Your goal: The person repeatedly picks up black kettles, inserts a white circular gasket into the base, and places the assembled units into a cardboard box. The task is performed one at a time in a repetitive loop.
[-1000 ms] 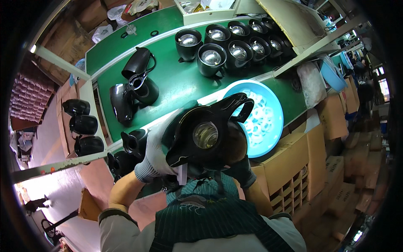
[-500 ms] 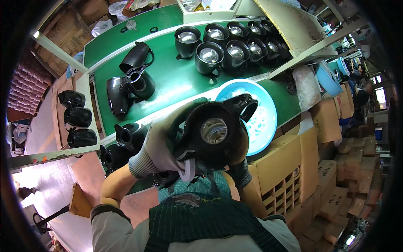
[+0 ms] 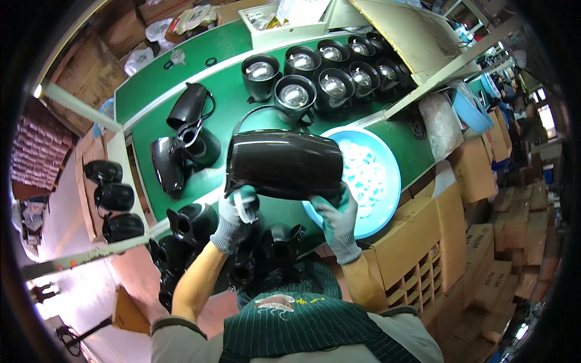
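Note:
A glossy black jug point(image 3: 284, 163) lies on its side in the air between my hands, its handle on the far side. My left hand point(image 3: 233, 218), in a grey-green glove, grips its left end from below. A white plastic ring point(image 3: 247, 204) hangs at the fingers of that hand. On the right end of the jug, my gloved right hand point(image 3: 338, 219) holds the lower edge. Close behind the right hand stands a light blue basin point(image 3: 393, 199) filled with small white plastic pieces.
The green bench point(image 3: 230, 124) carries rows of upright black jugs point(image 3: 293, 95) at the back. More jugs point(image 3: 192, 221) crowd its near edge, and several lie on a side shelf point(image 3: 114, 196). A partitioned cardboard box point(image 3: 417, 242) stands right of me.
The jug has turned from its mouth facing me to lying sideways, and has moved slightly left. My right hand, mostly hidden before, now shows at its right end.

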